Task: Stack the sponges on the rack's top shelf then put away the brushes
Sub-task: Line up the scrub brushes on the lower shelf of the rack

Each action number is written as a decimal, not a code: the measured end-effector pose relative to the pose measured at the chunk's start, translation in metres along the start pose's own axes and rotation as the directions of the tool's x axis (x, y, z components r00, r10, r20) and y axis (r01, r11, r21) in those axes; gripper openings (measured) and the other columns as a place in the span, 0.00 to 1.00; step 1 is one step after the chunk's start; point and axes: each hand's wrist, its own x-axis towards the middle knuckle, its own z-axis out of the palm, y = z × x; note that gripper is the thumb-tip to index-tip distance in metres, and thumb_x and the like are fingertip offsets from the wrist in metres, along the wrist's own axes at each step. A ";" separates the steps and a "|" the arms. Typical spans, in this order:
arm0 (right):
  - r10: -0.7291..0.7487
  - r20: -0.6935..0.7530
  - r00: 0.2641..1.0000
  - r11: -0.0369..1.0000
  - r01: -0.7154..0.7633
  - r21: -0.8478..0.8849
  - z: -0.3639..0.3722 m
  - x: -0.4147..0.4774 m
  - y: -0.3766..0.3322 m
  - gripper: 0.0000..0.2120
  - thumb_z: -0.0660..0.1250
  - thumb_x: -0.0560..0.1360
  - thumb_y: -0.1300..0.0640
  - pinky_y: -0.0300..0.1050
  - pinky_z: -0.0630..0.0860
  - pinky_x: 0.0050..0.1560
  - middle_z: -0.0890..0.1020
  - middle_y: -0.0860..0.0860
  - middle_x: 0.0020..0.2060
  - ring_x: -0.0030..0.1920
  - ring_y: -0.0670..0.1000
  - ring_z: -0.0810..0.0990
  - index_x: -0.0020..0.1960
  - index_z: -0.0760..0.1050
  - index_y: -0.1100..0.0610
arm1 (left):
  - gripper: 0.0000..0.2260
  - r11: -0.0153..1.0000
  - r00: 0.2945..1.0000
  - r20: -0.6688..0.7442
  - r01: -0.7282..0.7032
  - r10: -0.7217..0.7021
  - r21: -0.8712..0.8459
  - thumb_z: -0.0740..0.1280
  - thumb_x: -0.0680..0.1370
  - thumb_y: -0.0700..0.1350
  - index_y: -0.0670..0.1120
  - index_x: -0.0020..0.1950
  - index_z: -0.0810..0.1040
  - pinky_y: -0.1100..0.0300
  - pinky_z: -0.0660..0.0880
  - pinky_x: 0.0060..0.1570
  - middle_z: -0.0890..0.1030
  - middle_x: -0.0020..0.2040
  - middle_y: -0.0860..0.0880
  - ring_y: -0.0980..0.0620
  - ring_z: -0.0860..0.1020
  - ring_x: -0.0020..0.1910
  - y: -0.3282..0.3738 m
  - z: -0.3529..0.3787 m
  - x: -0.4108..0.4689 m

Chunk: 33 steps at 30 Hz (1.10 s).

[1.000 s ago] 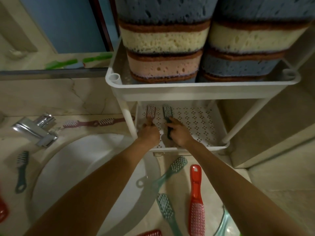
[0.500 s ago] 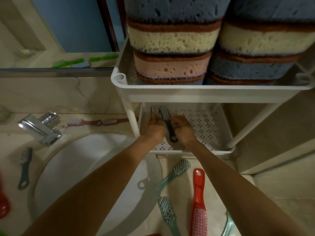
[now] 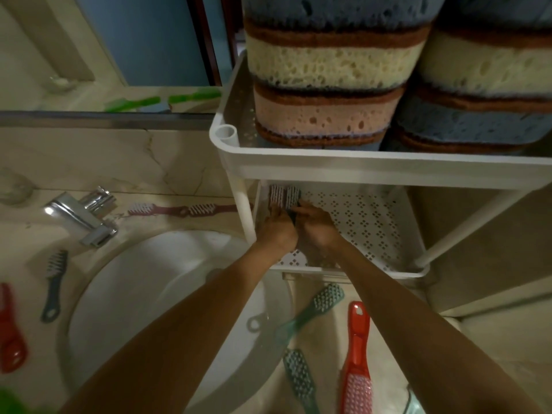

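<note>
The white rack (image 3: 373, 167) stands on the counter beside the basin (image 3: 143, 297), and its top shelf already carries two piles of sponges (image 3: 331, 70), so the stacking looks done and the brushes are the step in hand. On the lower shelf (image 3: 367, 222) both hands meet at the left rear corner: the left hand (image 3: 276, 227) rests over the handle of a pink brush (image 3: 276, 195), the right hand (image 3: 316, 225) over a dark brush (image 3: 292, 196), bristle heads touching side by side. The fingers are curled down over the handles, though whether they grip or merely press cannot be told. Next, I judge, the hands must let go and fetch the loose ones: a red brush (image 3: 355, 363) and two teal brushes (image 3: 316, 306) lie on the counter just below the rack, others near the tap (image 3: 83, 216).
</note>
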 end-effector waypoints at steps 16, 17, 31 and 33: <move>0.057 -0.233 0.971 0.983 -0.013 0.186 -0.011 -0.017 0.002 0.17 0.55 0.73 0.73 0.36 0.72 0.55 0.79 0.60 0.58 0.60 0.58 0.76 0.58 0.76 0.66 | 0.17 0.994 0.972 -0.209 -0.100 0.107 0.045 0.55 0.78 0.36 0.38 0.66 0.69 0.49 0.66 0.66 0.70 0.67 0.38 0.39 0.69 0.66 0.007 0.000 -0.019; 0.041 -0.262 0.964 0.984 0.007 0.178 -0.015 -0.027 0.000 0.19 0.54 0.72 0.75 0.31 0.70 0.53 0.79 0.60 0.58 0.60 0.56 0.75 0.58 0.76 0.67 | 0.15 0.993 0.969 -0.217 -0.114 0.121 0.042 0.55 0.78 0.36 0.38 0.63 0.72 0.49 0.69 0.63 0.73 0.64 0.38 0.39 0.72 0.63 0.009 -0.002 -0.025; 0.177 -0.108 0.978 0.942 -0.200 -0.270 0.062 -0.228 0.027 0.15 0.62 0.77 0.53 0.39 0.71 0.43 0.75 0.54 0.53 0.50 0.53 0.77 0.59 0.70 0.62 | 0.11 0.966 0.997 -0.057 -0.073 0.060 -0.250 0.58 0.79 0.39 0.38 0.56 0.77 0.57 0.71 0.53 0.80 0.56 0.41 0.44 0.77 0.56 -0.075 0.042 -0.165; 0.224 -0.072 0.972 0.886 -0.234 -0.401 0.078 -0.240 0.035 0.19 0.62 0.77 0.51 0.48 0.73 0.50 0.73 0.58 0.58 0.56 0.58 0.76 0.62 0.67 0.63 | 0.11 0.973 1.000 0.001 -0.027 0.027 -0.229 0.59 0.79 0.39 0.38 0.56 0.77 0.56 0.71 0.55 0.80 0.57 0.40 0.43 0.77 0.57 -0.094 0.054 -0.177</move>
